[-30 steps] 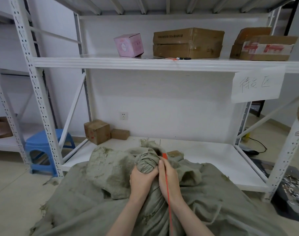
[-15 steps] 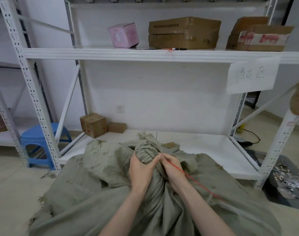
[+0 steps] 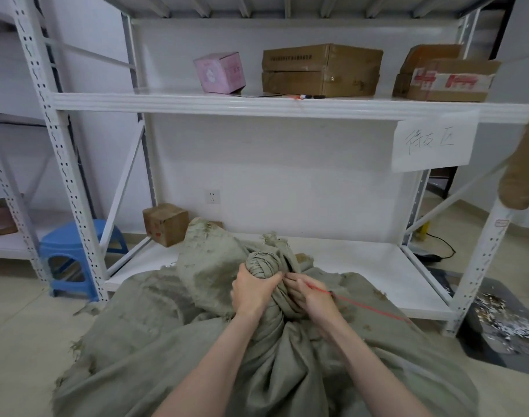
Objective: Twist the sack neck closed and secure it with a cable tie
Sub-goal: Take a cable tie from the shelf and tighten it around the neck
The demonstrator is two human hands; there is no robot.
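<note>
A large grey-green woven sack [image 3: 155,350] lies in front of me on the floor. Its neck [image 3: 264,263] is twisted into a tight knob that stands up between my hands. My left hand [image 3: 252,291] is wrapped around the neck just under the knob. My right hand [image 3: 312,297] presses against the neck's right side and pinches one end of a thin red cable tie [image 3: 362,305]. The tie trails away to the right and down over the sack. Where its tip sits against the neck is hidden by my fingers.
A white metal rack [image 3: 257,103] stands right behind the sack; its low shelf [image 3: 362,266] holds a small cardboard box [image 3: 165,224]. Cardboard boxes and a pink box [image 3: 219,72] sit on the upper shelf. A blue stool [image 3: 76,254] stands at the left.
The red tie swung from pointing down along my right wrist to trailing out to the right. My right hand shifted against the neck's right side; my left hand kept its hold.
</note>
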